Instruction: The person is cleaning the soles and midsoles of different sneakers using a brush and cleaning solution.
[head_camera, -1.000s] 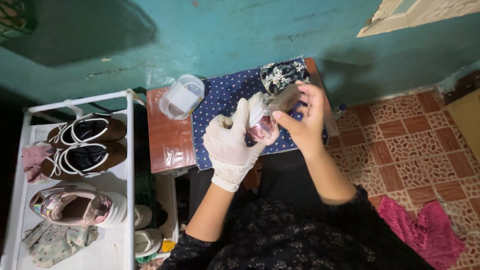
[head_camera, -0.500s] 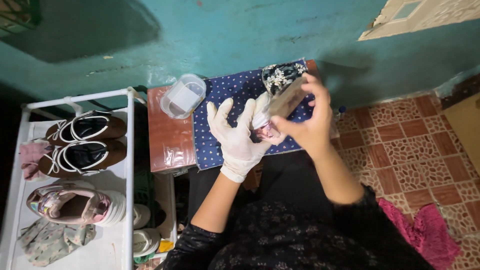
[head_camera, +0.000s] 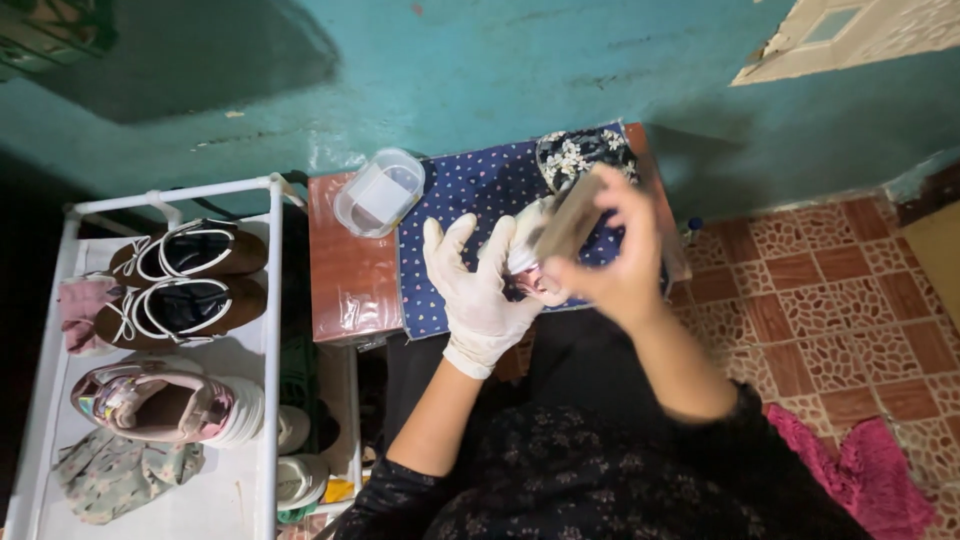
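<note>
The left hand (head_camera: 482, 300), in a white glove, cups a small pale shoe (head_camera: 527, 250) over the blue dotted cloth (head_camera: 470, 190), and its fingers are spread and curled around the shoe's underside. The right hand (head_camera: 615, 265) is bare and grips a brown brush (head_camera: 570, 222) with clenched fingers, the brush lying across the top of the shoe. Both are blurred, so the exact contact cannot be read.

To brush well, it seems wise to hold the shoe firmly in the gloved palm, keep it above the cloth so that dirt falls there, and work in short strokes away from the body, turning the shoe rather than twisting the wrist.

Taking the cloth as the landmark: it covers the right part of a small reddish-brown table (head_camera: 350, 270). Just left of the cloth, on the bare table top, stands a clear plastic tub (head_camera: 380, 192), squarish with rounded corners and no label that can be made out. At the cloth's far edge lies a dark shoe with white flowers (head_camera: 585, 155). Well left of the cloth, a white rack (head_camera: 270, 330) carries brown sandals (head_camera: 185, 280) and a pink shoe (head_camera: 160, 402). Right of and nearer than the cloth, a pink rag (head_camera: 870, 470) lies on the patterned tile floor (head_camera: 830, 310).
</note>
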